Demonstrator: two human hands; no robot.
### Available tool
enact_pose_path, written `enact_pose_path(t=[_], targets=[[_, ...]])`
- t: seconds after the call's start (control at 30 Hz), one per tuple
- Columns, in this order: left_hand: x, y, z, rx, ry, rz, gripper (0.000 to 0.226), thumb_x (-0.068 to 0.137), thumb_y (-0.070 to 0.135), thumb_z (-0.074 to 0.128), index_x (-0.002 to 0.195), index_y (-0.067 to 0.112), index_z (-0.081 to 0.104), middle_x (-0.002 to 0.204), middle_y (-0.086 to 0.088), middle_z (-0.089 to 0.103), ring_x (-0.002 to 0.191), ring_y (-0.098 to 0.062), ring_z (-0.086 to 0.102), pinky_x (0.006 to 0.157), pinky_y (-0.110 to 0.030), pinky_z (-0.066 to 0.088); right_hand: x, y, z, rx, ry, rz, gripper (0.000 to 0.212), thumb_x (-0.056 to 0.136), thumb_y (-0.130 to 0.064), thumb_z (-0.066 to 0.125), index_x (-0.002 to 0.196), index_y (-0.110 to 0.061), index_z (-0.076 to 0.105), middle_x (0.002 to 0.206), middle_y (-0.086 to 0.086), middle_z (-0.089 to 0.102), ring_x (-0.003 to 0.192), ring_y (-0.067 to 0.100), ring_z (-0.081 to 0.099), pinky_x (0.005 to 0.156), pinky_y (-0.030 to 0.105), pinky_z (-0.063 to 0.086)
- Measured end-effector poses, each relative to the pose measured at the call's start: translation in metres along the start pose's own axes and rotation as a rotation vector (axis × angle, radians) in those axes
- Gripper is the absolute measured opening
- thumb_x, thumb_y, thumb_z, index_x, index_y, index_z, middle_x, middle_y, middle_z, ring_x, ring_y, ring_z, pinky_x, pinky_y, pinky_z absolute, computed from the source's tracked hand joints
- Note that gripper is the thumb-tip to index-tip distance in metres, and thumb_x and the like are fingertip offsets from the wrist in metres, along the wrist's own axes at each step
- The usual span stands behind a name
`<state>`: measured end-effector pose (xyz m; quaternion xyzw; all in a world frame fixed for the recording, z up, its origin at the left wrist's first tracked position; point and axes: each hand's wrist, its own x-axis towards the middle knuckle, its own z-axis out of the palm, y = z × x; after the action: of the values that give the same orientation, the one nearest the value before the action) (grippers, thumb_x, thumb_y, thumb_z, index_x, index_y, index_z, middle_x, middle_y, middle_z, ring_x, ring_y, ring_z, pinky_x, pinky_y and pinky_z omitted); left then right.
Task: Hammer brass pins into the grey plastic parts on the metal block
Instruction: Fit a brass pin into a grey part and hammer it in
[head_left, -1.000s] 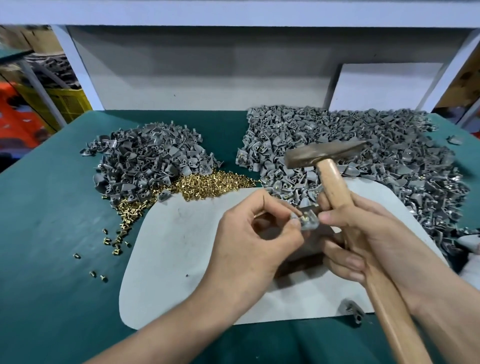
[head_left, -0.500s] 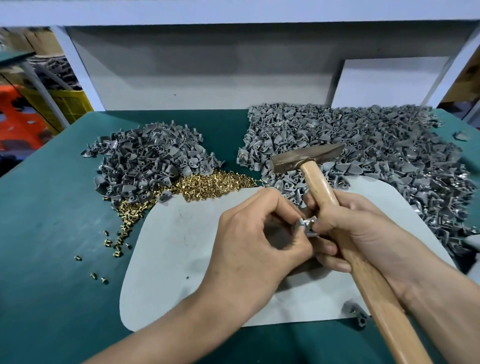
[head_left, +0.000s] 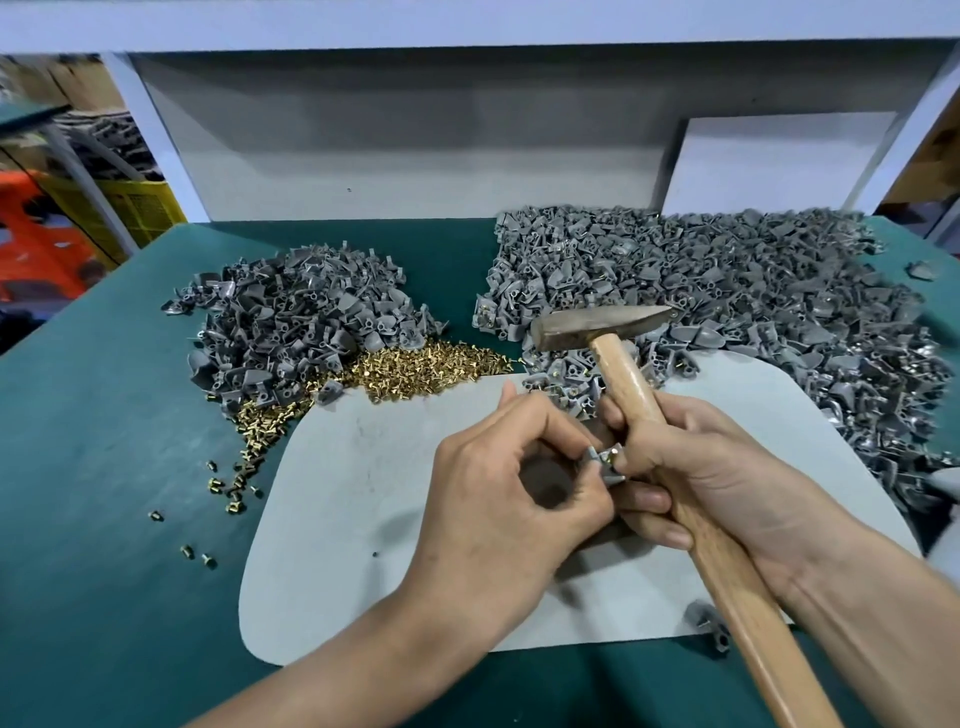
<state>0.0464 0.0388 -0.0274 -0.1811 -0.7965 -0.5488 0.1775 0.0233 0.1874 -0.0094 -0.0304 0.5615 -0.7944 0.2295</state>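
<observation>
Centrally, over the pale mat (head_left: 363, 467) toward the table's near edge, a grey plastic part (head_left: 597, 460) carrying a brass pin (head_left: 613, 457) is held between both hands; the metal block is hidden, and the part's long axis and the pin's heading cannot be told. The left hand (head_left: 498, 499) pinches the part at its fingertips, while the right hand (head_left: 722, 483) touches the pin side with thumb and forefinger and wraps its other fingers around the hammer (head_left: 639, 395), whose handle runs from the near right corner toward the far edge. Outward lie loose brass pins (head_left: 426, 364) and two grey heaps (head_left: 301, 317) on the green table (head_left: 104, 519).
</observation>
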Motion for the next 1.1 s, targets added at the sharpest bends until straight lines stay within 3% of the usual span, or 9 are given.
enact_pose_path(t=[0.13,0.27,0.37,0.53,0.7,0.97,1.1], targets=[[0.009,-0.004,-0.006,0.077,-0.056,-0.073,0.014,0.072,0.012,0.07,0.07,0.018,0.058,0.071,0.005,0.064,0.064,-0.011,0.059,0.065,-0.025,0.049,-0.002,-0.003,-0.007,-0.268,0.07,0.005,0.016,0.077,0.005,0.06,0.079,-0.005,0.048,0.054,0.009,0.041,0.038,0.013,0.034,0.03,0.016,0.03],[0.03,-0.016,-0.019,0.356,-0.095,-0.115,0.025,0.071,0.006,0.072,0.067,0.02,0.052,0.066,0.008,0.058,0.069,-0.009,0.054,0.064,-0.02,0.042,-0.015,-0.004,-0.017,-0.948,0.298,-0.19,0.024,0.091,-0.023,0.051,0.075,-0.005,0.051,0.049,0.004,0.05,0.035,0.011,0.036,0.032,0.022,0.029],[0.032,-0.023,-0.016,0.442,-0.191,-0.186,0.026,0.072,0.007,0.074,0.068,0.019,0.051,0.069,0.009,0.054,0.072,-0.012,0.053,0.063,-0.021,0.039,-0.028,0.002,-0.011,-1.129,0.272,-0.209,0.025,0.089,-0.031,0.049,0.074,-0.011,0.049,0.048,0.004,0.043,0.037,0.009,0.036,0.036,0.021,0.028],[0.029,-0.029,-0.013,0.411,-0.176,-0.24,0.024,0.072,0.008,0.077,0.069,0.019,0.056,0.071,0.009,0.056,0.07,-0.007,0.051,0.057,-0.011,0.037,-0.035,0.018,-0.001,-1.154,0.308,-0.256,0.022,0.087,-0.039,0.044,0.081,-0.019,0.051,0.049,0.007,0.044,0.041,0.014,0.037,0.046,0.039,0.035],[0.029,-0.028,-0.013,0.417,-0.183,-0.269,0.025,0.069,0.005,0.076,0.067,0.02,0.057,0.07,0.007,0.059,0.067,-0.005,0.051,0.057,-0.01,0.037,-0.025,0.024,0.001,-1.005,0.336,-0.245,0.024,0.088,-0.039,0.042,0.087,-0.017,0.05,0.043,-0.005,0.04,0.035,0.011,0.033,0.04,0.022,0.023],[0.027,-0.03,-0.015,0.398,-0.155,-0.279,0.026,0.073,0.006,0.073,0.064,0.023,0.056,0.059,0.012,0.055,0.058,0.004,0.051,0.054,-0.006,0.035,-0.022,0.031,0.001,-1.046,0.394,-0.252,0.02,0.092,-0.034,0.044,0.077,-0.021,0.047,0.052,0.002,0.043,0.042,0.013,0.036,0.048,0.034,0.034],[0.026,-0.031,-0.017,0.406,-0.154,-0.265,0.029,0.074,0.007,0.072,0.062,0.027,0.053,0.065,0.01,0.061,0.06,0.002,0.053,0.057,-0.006,0.037,-0.026,0.033,-0.001,-1.098,0.393,-0.257,0.021,0.093,-0.032,0.045,0.075,-0.02,0.046,0.05,0.001,0.043,0.043,0.012,0.039,0.046,0.028,0.032]])
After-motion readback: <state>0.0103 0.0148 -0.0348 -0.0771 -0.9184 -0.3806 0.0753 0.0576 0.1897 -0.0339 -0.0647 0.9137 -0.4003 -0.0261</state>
